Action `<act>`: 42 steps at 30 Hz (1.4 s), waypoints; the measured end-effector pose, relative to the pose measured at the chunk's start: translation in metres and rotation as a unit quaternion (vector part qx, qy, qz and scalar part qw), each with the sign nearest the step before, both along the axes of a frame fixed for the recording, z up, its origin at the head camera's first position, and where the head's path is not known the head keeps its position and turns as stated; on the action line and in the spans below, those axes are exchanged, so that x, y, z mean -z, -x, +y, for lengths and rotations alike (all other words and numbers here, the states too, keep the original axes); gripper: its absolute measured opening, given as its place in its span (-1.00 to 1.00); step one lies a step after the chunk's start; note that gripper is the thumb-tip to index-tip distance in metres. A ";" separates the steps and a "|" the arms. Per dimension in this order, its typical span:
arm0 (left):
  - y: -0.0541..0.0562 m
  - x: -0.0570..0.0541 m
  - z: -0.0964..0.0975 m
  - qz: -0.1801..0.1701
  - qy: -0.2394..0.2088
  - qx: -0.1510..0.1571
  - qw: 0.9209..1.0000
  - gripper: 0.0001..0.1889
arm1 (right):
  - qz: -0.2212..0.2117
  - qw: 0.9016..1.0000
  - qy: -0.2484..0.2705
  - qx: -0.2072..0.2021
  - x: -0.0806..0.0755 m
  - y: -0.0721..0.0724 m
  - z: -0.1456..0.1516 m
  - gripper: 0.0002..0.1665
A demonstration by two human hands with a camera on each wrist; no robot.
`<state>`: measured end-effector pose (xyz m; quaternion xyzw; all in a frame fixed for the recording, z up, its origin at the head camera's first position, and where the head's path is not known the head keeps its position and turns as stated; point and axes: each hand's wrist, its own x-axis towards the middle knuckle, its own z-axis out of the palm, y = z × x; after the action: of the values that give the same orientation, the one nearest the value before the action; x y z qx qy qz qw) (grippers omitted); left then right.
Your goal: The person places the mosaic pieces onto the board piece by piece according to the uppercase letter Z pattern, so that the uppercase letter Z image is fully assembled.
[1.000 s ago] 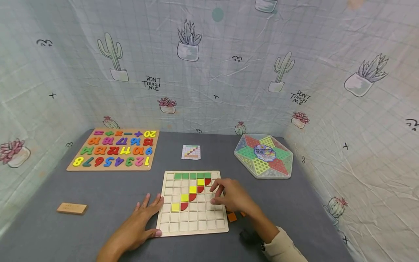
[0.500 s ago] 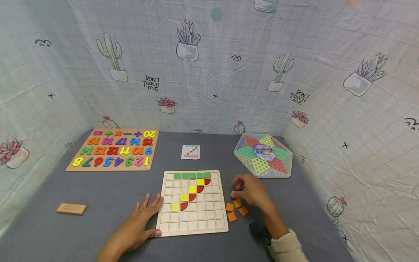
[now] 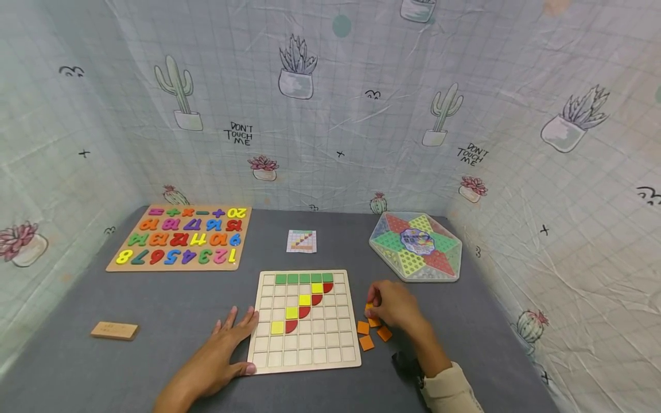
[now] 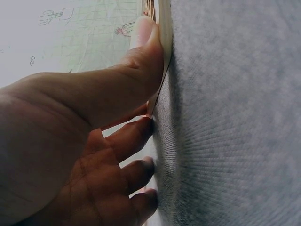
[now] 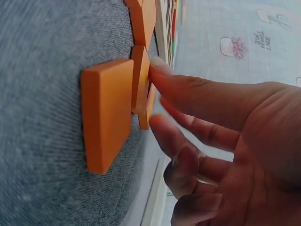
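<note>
A square wooden grid board (image 3: 312,358) lies in the middle of the head view, bearing green and yellow square tiles and red quarter-round tiles. My left hand (image 3: 214,355) rests with fingers spread at the board's left side; its thumb touches the edge, as the left wrist view shows. My right hand (image 3: 395,304), right of the board, has thumb and index finger at an orange tile (image 3: 369,306), apparently pinching it. In the right wrist view, an orange tile (image 5: 108,113) lies nearer the camera, and the thumb (image 5: 162,68) meets a farther one. Several orange tiles lie by the hand.
A pattern card (image 3: 302,241) lies behind the board. A number puzzle (image 3: 178,238) stands back left, and a hexagonal game board (image 3: 417,244) back right. A small wooden block (image 3: 115,330) lies on the left. Patterned cloth walls (image 3: 330,115) enclose the grey table.
My right hand has moved right, from above the board to the orange tiles, then slightly lower onto one. The left hand stays in place.
</note>
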<state>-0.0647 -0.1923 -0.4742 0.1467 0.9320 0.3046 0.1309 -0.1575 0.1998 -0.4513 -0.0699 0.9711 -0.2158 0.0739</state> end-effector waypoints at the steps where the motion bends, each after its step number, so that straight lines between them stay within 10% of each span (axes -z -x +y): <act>1: 0.000 0.000 0.000 0.001 0.001 0.000 1.000 0.06 | 0.003 1.000 -0.005 0.005 0.000 0.000 0.000 -0.68; 19: -0.001 -0.002 0.001 -0.003 0.002 -0.003 1.000 0.07 | 0.023 0.996 0.070 -0.054 -0.004 -0.006 -0.009 -0.78; 42: -0.001 0.001 0.001 0.001 -0.002 -0.006 1.000 0.05 | -0.003 0.973 0.142 -0.179 -0.010 -0.029 -0.103 -0.73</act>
<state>-0.0634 -0.1912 -0.4749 0.1423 0.9322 0.3074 0.1274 -0.1282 0.0971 -0.4414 -0.2519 0.9019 -0.3353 0.1031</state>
